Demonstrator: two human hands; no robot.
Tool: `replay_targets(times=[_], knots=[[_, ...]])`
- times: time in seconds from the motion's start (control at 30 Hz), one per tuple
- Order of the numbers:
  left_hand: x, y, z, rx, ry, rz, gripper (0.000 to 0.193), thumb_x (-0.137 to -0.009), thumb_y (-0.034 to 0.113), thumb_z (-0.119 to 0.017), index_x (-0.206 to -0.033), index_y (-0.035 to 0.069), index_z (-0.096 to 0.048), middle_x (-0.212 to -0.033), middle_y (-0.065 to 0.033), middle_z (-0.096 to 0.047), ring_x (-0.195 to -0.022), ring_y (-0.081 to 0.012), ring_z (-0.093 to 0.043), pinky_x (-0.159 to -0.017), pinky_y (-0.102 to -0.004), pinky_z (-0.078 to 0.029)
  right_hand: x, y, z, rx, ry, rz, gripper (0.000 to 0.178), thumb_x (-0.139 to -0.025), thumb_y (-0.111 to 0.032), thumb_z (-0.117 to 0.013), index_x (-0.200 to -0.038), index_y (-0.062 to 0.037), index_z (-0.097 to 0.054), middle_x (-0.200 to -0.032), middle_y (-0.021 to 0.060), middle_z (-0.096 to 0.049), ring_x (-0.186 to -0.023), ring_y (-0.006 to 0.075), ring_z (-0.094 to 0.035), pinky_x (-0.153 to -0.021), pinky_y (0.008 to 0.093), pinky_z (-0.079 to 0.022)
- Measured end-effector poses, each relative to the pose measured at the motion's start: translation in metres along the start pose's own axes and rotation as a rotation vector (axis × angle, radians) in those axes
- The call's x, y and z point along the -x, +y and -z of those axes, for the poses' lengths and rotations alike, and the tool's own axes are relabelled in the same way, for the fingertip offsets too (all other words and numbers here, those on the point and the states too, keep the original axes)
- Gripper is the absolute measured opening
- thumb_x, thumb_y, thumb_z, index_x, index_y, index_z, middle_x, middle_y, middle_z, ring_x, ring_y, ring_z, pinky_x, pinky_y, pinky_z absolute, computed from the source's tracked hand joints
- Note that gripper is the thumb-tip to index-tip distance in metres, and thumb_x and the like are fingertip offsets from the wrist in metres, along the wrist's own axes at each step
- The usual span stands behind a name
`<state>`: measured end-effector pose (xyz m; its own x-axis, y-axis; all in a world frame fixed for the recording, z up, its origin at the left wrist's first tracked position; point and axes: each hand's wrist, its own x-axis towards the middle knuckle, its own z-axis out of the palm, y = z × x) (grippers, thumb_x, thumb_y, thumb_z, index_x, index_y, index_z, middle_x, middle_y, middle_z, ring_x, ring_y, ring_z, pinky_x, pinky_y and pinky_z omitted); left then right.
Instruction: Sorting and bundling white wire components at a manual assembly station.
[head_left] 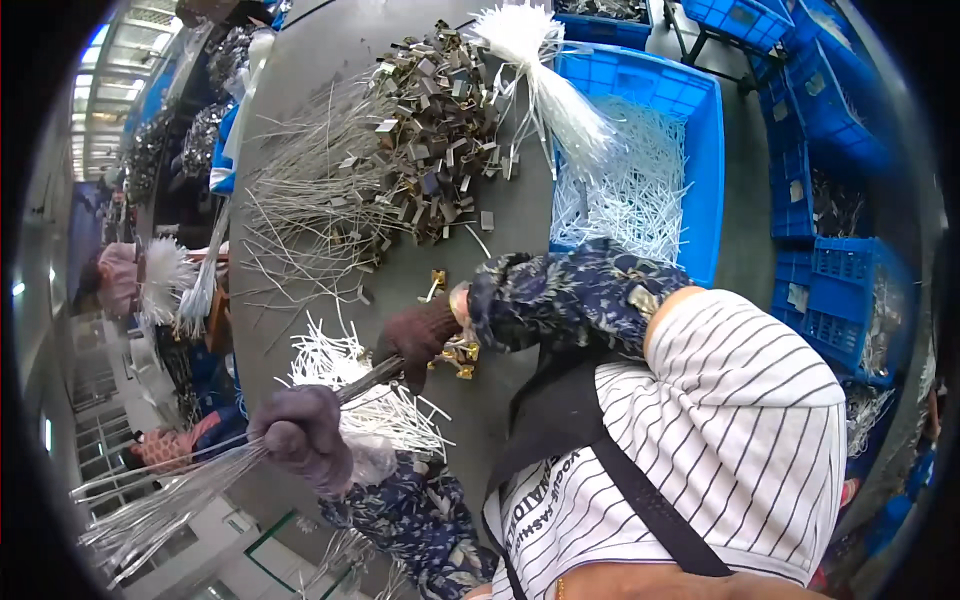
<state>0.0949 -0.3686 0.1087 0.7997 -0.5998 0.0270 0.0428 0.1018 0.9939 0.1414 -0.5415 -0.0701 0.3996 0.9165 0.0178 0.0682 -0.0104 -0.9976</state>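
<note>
My left hand point(305, 440), in a greyish-purple knitted glove, is closed around a bundle of thin silvery wires point(190, 485). The free ends fan out past the table's edge at the lower left. My right hand point(418, 340), in a dark maroon glove, grips the same bundle at its other end, where the strands lie tightly together. Beneath the hands lies a heap of short white tubes point(405, 420). Small brass-coloured metal parts point(463, 360) sit beside my right hand, partly hidden by it and the sleeve.
Beyond my hands, loose wires point(310, 190) spread beside a heap of small metal pieces point(440, 120). A blue crate point(705, 170) of white tubes stands at the right, a bundle of white strands point(560, 90) over its edge. More blue crates point(840, 290) stack farther right. People work at left.
</note>
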Motion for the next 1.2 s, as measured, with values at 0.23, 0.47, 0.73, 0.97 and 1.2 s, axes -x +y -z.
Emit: replay_targets(times=[0.23, 0.47, 0.73, 0.97, 1.2], knots=[[-0.002, 0.006, -0.004, -0.131, -0.084, -0.332, 0.044, -0.095, 0.036, -0.053, -0.109, -0.005, -0.050, -0.061, -0.0098, -0.047, -0.038, -0.0118, -0.036, -0.031, -0.0277, -0.031, 0.127, 0.034, 0.057, 0.440, 0.832, -0.033, 0.036, -0.074, -0.020, -0.074, -0.107, -0.0085, -0.066, -0.105, 0.0125, -0.064, -0.098, 0.0269, -0.061, -0.084, 0.0376, -0.049], [0.001, -0.028, -0.003, -0.207, 0.285, -0.343, 0.047, -0.091, 0.040, -0.059, -0.098, -0.006, -0.055, -0.046, -0.0024, -0.041, -0.038, -0.0070, -0.037, -0.037, -0.0260, -0.030, 0.212, 0.073, 0.133, 1.293, 1.048, -0.553, 0.020, -0.074, -0.006, -0.061, -0.093, -0.0087, -0.066, -0.084, 0.0171, -0.064, -0.088, 0.0345, -0.064, -0.065, 0.0427, -0.052], [0.027, -0.018, 0.012, 0.156, 0.031, -0.203, 0.032, -0.093, 0.026, -0.059, -0.111, 0.001, -0.050, -0.074, -0.0067, -0.046, -0.044, -0.0101, -0.042, -0.037, -0.0278, -0.037, 0.102, -0.036, 0.116, -0.210, 1.049, 0.056, 0.018, -0.084, -0.016, -0.066, -0.093, -0.0003, -0.065, -0.080, 0.0086, -0.066, -0.065, 0.0165, -0.062, -0.055, 0.0302, -0.048], [0.000, -0.035, 0.005, 0.621, -0.140, -0.214, 0.060, -0.088, 0.018, -0.063, -0.136, -0.002, -0.032, -0.067, -0.0048, -0.049, -0.041, -0.0081, -0.041, -0.041, -0.0246, -0.038, 0.029, -0.192, 0.056, -0.394, 0.381, 0.549, 0.021, -0.082, -0.016, -0.069, -0.095, 0.0006, -0.065, -0.079, 0.0085, -0.067, -0.062, 0.0097, -0.060, -0.053, 0.0219, -0.045], [0.002, -0.052, -0.004, 0.438, 0.312, -0.575, 0.047, -0.081, 0.026, -0.073, -0.116, -0.002, -0.059, -0.072, -0.0057, -0.061, -0.056, -0.0123, -0.054, -0.048, -0.0247, -0.042, 0.076, -0.175, 0.052, -0.320, 0.366, 0.308, 0.009, -0.076, -0.007, -0.065, -0.076, 0.0001, -0.058, -0.065, 0.0043, -0.056, -0.052, 0.0103, -0.050, -0.043, 0.0254, -0.039]])
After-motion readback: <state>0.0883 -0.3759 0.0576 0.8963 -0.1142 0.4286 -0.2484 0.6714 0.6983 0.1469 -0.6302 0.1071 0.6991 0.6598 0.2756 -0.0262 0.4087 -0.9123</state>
